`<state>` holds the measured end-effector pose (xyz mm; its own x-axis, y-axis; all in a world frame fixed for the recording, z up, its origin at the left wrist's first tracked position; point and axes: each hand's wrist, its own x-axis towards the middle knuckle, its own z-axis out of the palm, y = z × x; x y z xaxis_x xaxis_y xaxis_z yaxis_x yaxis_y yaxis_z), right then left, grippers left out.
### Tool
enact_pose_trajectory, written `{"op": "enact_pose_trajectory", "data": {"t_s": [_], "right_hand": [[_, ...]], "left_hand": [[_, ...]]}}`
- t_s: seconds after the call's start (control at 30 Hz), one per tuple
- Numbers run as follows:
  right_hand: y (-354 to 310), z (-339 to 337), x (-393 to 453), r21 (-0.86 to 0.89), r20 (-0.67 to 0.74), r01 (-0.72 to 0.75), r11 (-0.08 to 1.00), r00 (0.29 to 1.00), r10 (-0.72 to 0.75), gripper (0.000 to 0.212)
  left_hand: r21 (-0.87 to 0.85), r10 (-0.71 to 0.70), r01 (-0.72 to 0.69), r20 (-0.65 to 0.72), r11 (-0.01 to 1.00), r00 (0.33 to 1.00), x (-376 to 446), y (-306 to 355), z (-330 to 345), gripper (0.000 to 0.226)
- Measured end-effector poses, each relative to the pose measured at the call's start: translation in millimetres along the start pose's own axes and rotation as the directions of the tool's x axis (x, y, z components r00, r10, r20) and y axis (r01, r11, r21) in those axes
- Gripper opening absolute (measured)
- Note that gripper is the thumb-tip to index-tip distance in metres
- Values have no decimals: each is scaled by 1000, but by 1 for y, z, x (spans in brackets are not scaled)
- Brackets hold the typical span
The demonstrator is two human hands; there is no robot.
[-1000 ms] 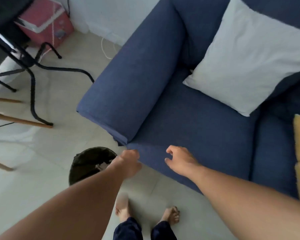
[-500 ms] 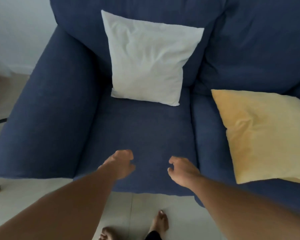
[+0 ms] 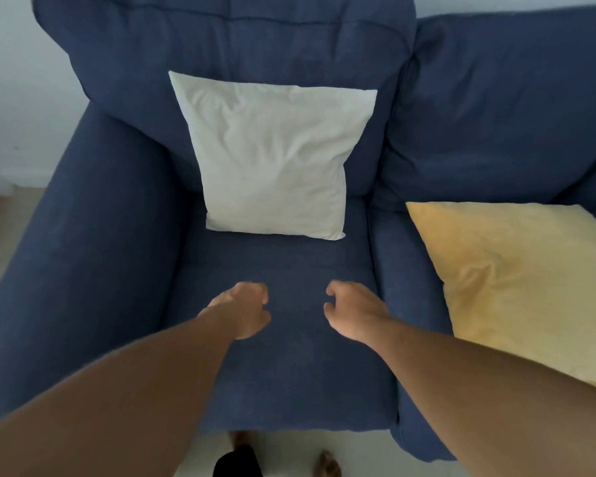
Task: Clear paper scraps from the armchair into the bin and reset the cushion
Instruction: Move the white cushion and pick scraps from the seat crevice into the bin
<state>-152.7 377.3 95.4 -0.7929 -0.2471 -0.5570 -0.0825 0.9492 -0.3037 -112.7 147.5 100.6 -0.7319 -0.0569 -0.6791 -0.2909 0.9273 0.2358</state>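
**Seat cleared, cushion propped**

Left hand (image 3: 246, 309) hovered loosely curled at 7 o'clock, holding nothing. White cushion (image 3: 272, 160) leaned upright at 12 against the armchair (image 3: 93, 242) back, seemingly reset. Right hand (image 3: 353, 309) likewise curled, empty. No scraps visible.

You get dim, flat, cool daylight, no glare, soft shadow under the white cushion (image 3: 272, 160), forearms slightly blurred near the lens, wide-angle bending at the armchair (image 3: 93, 235) edges.

Plain navy armchair (image 3: 93, 235), plain white cushion (image 3: 272, 160), pale yellow cushion (image 3: 516, 280).
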Motion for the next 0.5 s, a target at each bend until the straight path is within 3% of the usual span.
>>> {"op": "enact_pose_trajectory", "data": {"t_s": [0.33, 0.5], "right_hand": [[-85, -98, 90, -71, -172, 75, 995, 981, -87, 40], [-116, -139, 117, -108, -258, 111, 988, 957, -135, 35]], "left_hand": [[214, 164, -119, -210, 970, 964, 47, -20, -129, 38], [339, 269, -143, -361, 930, 893, 71, -21, -192, 39]]}}
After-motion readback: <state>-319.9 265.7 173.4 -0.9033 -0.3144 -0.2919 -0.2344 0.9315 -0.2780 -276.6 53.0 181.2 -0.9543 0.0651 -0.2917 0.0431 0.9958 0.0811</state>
